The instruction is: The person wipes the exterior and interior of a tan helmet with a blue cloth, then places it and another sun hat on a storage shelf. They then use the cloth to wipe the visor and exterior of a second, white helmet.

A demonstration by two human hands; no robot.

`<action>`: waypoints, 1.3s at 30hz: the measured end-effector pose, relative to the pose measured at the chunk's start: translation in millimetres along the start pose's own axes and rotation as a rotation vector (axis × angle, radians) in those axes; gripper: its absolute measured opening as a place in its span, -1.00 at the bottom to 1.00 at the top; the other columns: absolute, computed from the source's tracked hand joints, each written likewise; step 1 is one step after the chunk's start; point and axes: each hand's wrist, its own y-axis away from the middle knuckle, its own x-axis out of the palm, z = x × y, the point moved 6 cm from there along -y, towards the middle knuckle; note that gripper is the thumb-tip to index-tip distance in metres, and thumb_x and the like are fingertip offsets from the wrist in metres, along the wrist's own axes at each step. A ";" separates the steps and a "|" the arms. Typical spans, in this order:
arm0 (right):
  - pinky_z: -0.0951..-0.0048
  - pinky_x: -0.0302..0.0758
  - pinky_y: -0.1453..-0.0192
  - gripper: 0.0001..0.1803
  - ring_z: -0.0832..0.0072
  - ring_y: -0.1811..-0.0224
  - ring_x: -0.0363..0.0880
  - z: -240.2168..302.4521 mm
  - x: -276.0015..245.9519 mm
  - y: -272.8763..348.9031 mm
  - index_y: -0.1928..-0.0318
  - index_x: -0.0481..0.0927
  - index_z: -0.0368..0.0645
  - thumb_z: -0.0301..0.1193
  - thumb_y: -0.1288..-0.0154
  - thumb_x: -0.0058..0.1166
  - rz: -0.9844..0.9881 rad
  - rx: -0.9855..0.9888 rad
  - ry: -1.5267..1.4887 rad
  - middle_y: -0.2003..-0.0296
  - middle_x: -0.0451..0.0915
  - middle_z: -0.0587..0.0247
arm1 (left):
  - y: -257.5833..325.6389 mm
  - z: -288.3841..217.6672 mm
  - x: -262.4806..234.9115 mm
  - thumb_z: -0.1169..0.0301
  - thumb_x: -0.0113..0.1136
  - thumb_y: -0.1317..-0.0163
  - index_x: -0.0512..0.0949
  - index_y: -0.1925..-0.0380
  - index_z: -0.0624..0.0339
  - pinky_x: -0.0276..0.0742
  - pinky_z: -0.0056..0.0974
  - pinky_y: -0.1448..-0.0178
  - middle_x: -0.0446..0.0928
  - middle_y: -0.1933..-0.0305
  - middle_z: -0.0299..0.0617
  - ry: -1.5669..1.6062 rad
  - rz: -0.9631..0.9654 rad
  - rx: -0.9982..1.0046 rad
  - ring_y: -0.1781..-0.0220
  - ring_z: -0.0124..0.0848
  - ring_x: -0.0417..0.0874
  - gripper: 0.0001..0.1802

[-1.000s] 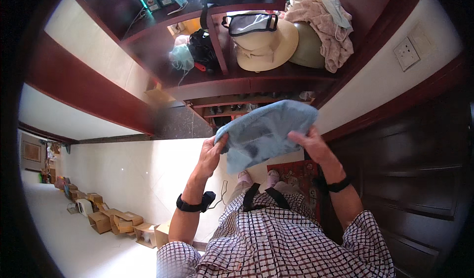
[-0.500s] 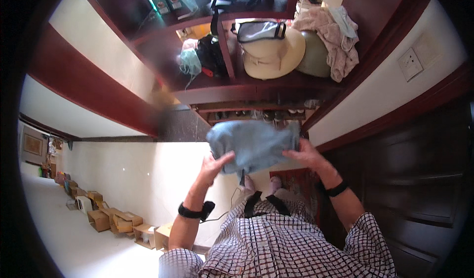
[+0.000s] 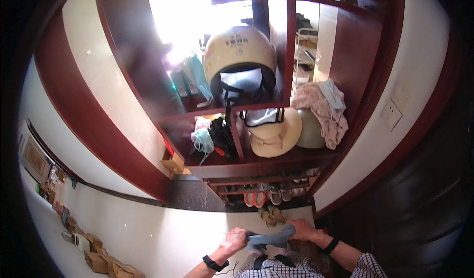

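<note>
Low in the picture, a blue-grey cloth item [image 3: 270,240] is stretched between my hands. My left hand [image 3: 236,239] is closed around its left end, and my right hand [image 3: 303,230] grips the right end. It appears as a narrow, folded band, so I cannot tell its exact kind. Beyond it, a pair of brown shoes [image 3: 270,217] stands on the floor in front of the shoe rack.
A dark red cabinet [image 3: 232,170] ahead bears a cream helmet [image 3: 240,48], a straw-coloured sun hat [image 3: 276,137], a pink cloth [image 3: 330,120] and face masks. Below are shoes on a rack [image 3: 215,183]. Cardboard boxes [image 3: 116,267] line the left; a dark door [image 3: 395,194] stands right.
My view has tilted up, bringing the helmet and more shelves into sight. The cloth, spread broadly before, now shows as a narrow band lower in the picture, still between both hands.
</note>
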 end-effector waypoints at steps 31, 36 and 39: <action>0.35 0.28 -0.30 -0.46 0.40 -0.18 0.35 87.9 -375.8 64.6 -0.26 0.24 -0.06 -0.15 -0.35 -0.04 -1.572 -0.625 -0.654 -0.16 0.36 0.30 | -33.3 -28.9 -194.2 0.36 0.18 -0.25 0.42 -0.07 0.29 0.53 -0.31 0.02 0.59 0.14 -0.07 0.947 -0.436 0.160 0.08 -0.40 0.60 -0.58; 0.32 0.23 -0.31 -0.36 0.31 -0.20 0.33 109.0 -516.7 93.8 -0.25 0.14 -0.24 -0.42 -0.22 0.10 -2.072 -0.871 -0.385 -0.19 0.33 0.11 | -35.5 -25.0 -209.7 0.43 0.15 -0.27 0.45 0.00 0.32 0.54 -0.41 0.11 0.59 0.13 -0.16 0.902 -0.561 0.141 0.16 -0.47 0.60 -0.67; 0.23 0.26 -0.25 -0.40 0.17 -0.17 0.37 158.7 -532.0 67.7 -0.15 0.27 -0.34 -0.45 -0.11 0.17 -2.190 -0.739 0.196 -0.12 0.39 -0.05 | -31.0 6.9 -201.9 0.48 0.14 -0.25 0.44 -0.02 0.32 0.54 -0.36 0.03 0.55 0.03 -0.11 0.952 -0.619 0.029 0.07 -0.43 0.58 -0.66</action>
